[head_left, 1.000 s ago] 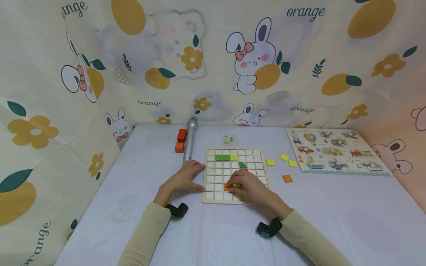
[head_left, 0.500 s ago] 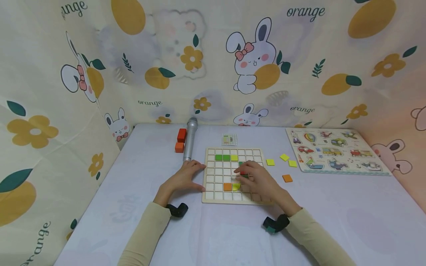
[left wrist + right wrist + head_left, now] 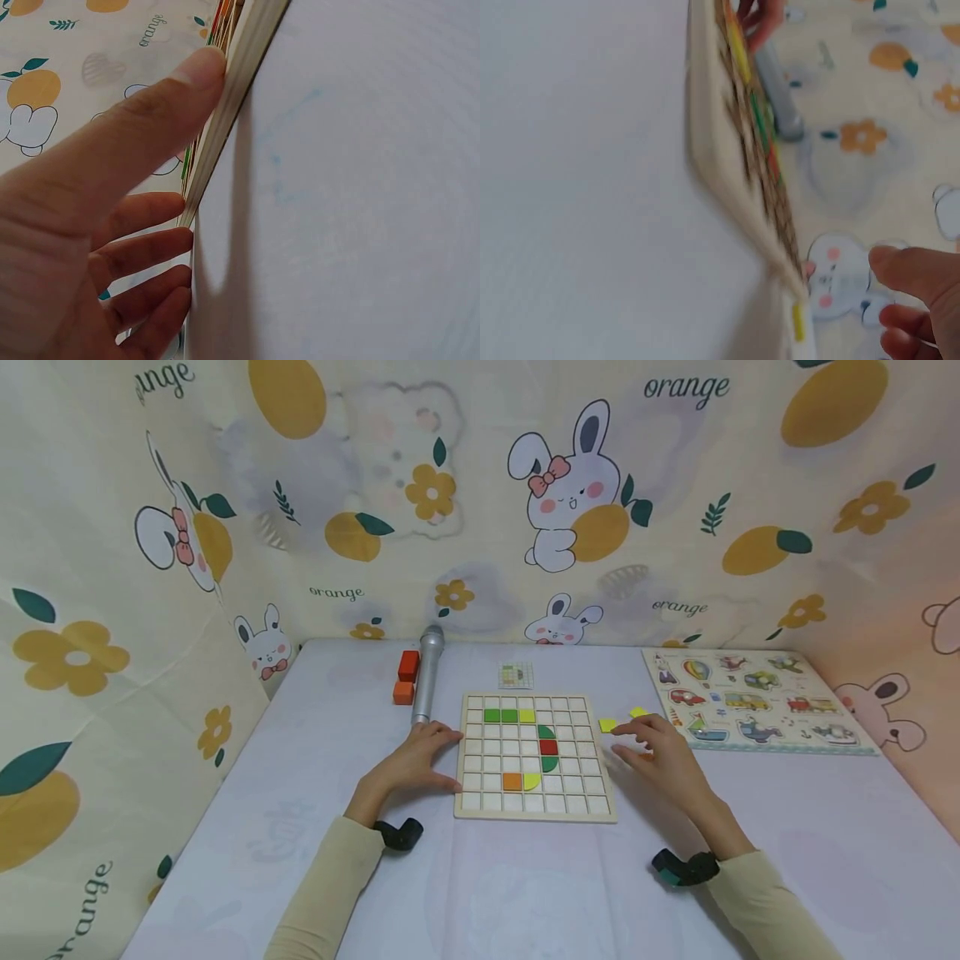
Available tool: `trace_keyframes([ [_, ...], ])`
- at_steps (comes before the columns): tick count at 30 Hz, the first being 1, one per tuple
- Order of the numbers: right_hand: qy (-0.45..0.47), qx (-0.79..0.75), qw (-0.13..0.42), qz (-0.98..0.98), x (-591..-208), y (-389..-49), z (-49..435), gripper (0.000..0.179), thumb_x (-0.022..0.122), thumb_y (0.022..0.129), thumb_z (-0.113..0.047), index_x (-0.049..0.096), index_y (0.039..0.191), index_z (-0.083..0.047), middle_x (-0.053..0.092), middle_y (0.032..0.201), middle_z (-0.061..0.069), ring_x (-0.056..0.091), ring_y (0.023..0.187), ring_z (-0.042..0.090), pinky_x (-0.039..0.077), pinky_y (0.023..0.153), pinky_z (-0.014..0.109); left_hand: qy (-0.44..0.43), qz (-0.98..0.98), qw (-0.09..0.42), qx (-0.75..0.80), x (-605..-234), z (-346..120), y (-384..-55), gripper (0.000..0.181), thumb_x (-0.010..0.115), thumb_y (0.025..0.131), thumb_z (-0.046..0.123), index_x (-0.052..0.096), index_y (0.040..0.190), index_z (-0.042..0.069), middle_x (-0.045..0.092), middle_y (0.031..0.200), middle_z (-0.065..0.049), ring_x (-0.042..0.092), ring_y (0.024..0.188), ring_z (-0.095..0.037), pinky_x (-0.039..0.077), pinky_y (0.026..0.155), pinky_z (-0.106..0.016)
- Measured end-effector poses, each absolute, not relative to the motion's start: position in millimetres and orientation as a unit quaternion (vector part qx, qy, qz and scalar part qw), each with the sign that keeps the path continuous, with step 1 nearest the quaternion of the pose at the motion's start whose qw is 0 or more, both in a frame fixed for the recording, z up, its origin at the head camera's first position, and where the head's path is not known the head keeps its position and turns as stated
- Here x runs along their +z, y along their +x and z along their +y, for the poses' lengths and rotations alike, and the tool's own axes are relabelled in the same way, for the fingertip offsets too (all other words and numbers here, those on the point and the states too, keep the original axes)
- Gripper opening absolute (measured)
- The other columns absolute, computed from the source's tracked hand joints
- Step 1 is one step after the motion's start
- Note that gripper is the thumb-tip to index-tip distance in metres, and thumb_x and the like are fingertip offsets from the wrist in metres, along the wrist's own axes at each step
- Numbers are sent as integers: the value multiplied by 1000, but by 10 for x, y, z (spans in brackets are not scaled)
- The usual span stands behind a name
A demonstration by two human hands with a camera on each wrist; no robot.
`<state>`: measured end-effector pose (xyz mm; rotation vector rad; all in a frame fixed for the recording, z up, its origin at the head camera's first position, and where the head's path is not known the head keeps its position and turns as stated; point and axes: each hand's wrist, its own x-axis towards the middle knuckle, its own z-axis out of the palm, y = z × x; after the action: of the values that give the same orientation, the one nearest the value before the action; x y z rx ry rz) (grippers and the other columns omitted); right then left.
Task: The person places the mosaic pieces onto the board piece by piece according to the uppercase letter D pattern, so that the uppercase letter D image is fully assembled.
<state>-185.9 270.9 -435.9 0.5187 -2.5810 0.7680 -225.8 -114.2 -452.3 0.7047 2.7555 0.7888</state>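
Observation:
A wooden grid board [image 3: 534, 817] lies on the table. My left hand [image 3: 420, 760] touches its left edge, thumb and fingertips along the frame; the left wrist view shows the thumb [image 3: 161, 112] against that edge. Its top row of tiles has two green squares [image 3: 500, 716] and a yellow one [image 3: 527, 716]. Below are a red square [image 3: 548, 747] between two green rounded pieces, an orange square [image 3: 512, 782] and a yellow rounded piece [image 3: 532, 782]. Right of the board, my right hand [image 3: 667, 768] hovers, thumb and forefinger apart, near a yellow tile [image 3: 608, 725].
A second yellow tile [image 3: 638, 712] shows behind the right hand, which covers other loose tiles. At the back left lie a silver microphone [image 3: 427, 672] and red-orange blocks [image 3: 406, 677]. A small pattern card [image 3: 516, 675] lies behind the board; a picture puzzle [image 3: 765, 702] sits at right.
My right hand has let go of the orange square on the board and moved right, off the board to the loose tiles. The left hand has stayed at the board's edge.

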Motion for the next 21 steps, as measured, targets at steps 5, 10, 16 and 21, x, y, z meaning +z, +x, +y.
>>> trace_keyframes([
  [5,116,239,191,-945,-4401,-1807,2834,31,78,74,-14,68,102,-4,57,94,12,52,80,25,44,61,36,236,929,97,268,-4531,-1142,-2266,83,84,64,42,49,135,16,46,129,-2,34,119,-21,36,102,-40],
  [10,56,202,106,-972,-4392,-1783,2880,44,77,76,-27,64,109,-1,59,94,16,52,81,28,45,61,38,236,929,98,268,-4538,-1140,-2257,83,83,64,42,49,135,17,46,129,-2,34,119,-21,37,102,-41],
  [16,20,181,46,-982,-4406,-1773,2913,48,74,79,-33,60,111,-1,58,90,15,53,79,26,44,58,35,237,929,98,267,-4528,-1140,-2255,82,84,64,42,49,135,17,46,130,-2,34,119,-21,36,102,-40],
  [21,24,192,30,-981,-4403,-1773,2931,41,70,82,-27,59,112,-1,57,86,12,51,75,24,42,56,33,241,929,92,267,-4520,-1144,-2255,82,84,63,42,50,134,16,46,128,-2,35,118,-21,37,101,-40],
])
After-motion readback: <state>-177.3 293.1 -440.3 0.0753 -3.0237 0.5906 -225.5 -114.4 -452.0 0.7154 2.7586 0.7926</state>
